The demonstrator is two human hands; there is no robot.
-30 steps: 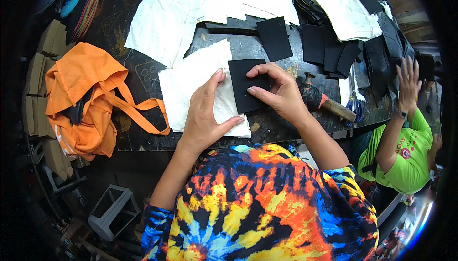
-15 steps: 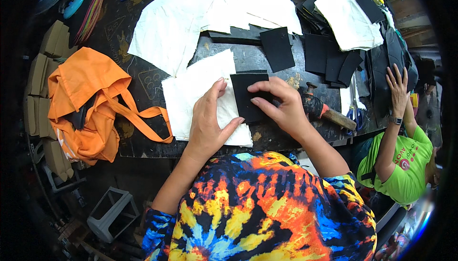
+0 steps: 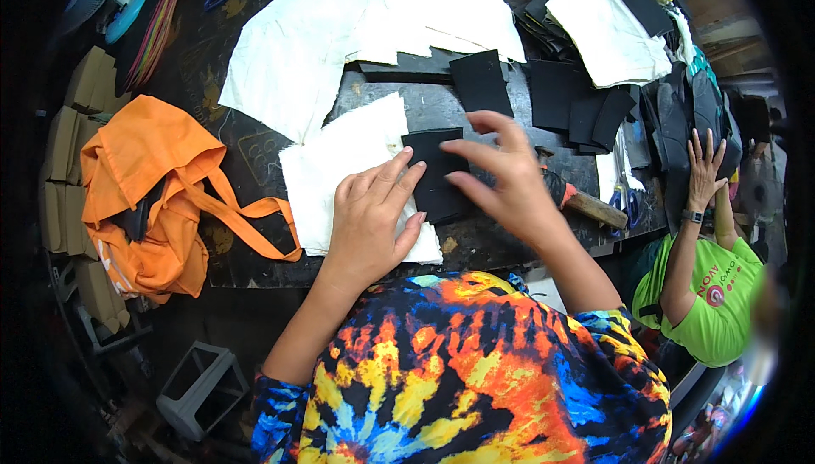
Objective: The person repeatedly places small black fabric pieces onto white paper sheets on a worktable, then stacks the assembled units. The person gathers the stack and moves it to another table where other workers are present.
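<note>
A small stack of black rectangular pieces (image 3: 435, 199) lies on the dark table beside a frayed white cloth piece (image 3: 318, 171). My left hand (image 3: 369, 213) rests over the white cloth, fingers stretched out, its fingertips at the left edge of the black stack. My right hand (image 3: 509, 179) is at the stack's right side with thumb and fingers apart; nothing shows between them. Whether its fingertips touch the stack I cannot tell. A single black piece (image 3: 481, 84) lies just beyond that hand.
Behind lies a large white cloth (image 3: 289, 56). More black pieces (image 3: 560, 95) spread at the right, near a hammer (image 3: 594, 208) and blue-handled scissors (image 3: 626, 205). An orange bag (image 3: 153, 158) sits at left. A co-worker in a green shirt (image 3: 705, 294) reaches in at right.
My left hand has turned from standing on its edge to lying flatter, fingers toward the black stack. My right hand's fingers have spread and lifted somewhat. The view has shifted slightly.
</note>
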